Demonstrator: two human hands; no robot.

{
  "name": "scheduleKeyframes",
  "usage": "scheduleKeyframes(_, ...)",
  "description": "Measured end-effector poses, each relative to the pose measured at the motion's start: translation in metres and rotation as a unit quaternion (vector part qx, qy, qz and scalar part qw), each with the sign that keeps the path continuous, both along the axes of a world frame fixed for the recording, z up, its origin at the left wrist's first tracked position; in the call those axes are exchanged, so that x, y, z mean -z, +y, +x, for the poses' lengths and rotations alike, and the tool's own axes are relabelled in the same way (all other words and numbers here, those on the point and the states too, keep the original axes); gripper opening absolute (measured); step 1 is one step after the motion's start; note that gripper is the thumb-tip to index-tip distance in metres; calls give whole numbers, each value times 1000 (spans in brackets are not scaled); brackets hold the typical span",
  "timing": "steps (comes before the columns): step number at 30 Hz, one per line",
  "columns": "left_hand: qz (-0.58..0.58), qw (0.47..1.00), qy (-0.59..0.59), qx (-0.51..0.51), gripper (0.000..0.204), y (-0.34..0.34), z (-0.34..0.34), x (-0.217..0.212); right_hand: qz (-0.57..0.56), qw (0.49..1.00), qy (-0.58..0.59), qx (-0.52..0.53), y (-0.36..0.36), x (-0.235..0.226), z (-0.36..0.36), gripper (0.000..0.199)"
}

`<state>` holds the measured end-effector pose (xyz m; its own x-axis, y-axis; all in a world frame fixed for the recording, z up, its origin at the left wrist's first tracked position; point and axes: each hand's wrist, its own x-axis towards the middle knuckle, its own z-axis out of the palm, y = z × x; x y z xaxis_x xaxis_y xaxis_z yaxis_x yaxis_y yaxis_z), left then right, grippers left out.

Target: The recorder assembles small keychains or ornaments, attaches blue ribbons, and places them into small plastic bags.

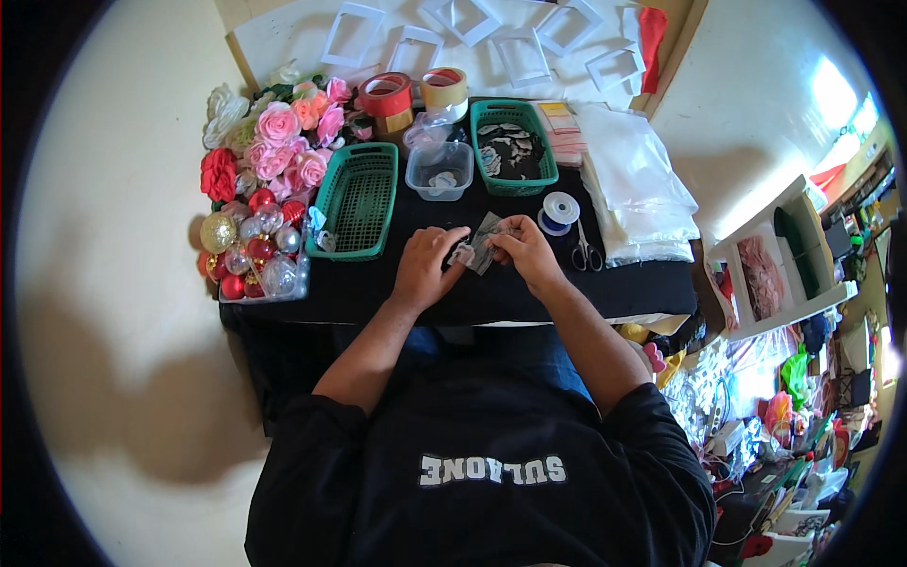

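Right hand [527, 251] pinches clear packet [485, 253]: likely light, limp, slippery, best held by edge! Left hand [424, 266] at pale piece [462, 253], finger grip unclear.

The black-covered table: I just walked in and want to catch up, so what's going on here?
A person is at the black-covered table, using both bare hands. The right hand pinches a small see-through packet; the left hand is beside it, at a small pale piece. Whether that piece is inside the packet is hard to tell. A spool and scissors lie to the right.
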<state>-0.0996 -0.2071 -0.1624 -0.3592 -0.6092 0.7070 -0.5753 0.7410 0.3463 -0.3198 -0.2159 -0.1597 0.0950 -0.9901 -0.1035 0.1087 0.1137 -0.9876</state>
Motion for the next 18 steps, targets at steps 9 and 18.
scheduleKeyframes(9, 3, 998, 60, -2, 20, -1, 6, 5, -94, 987, 121, 42, -14, 18, 24, 28)
scheduleKeyframes(18, 284, 867, 409, 10, 12, -23, 19, 33, -307, 863, 400, 38, -3, 22, 29, 32)
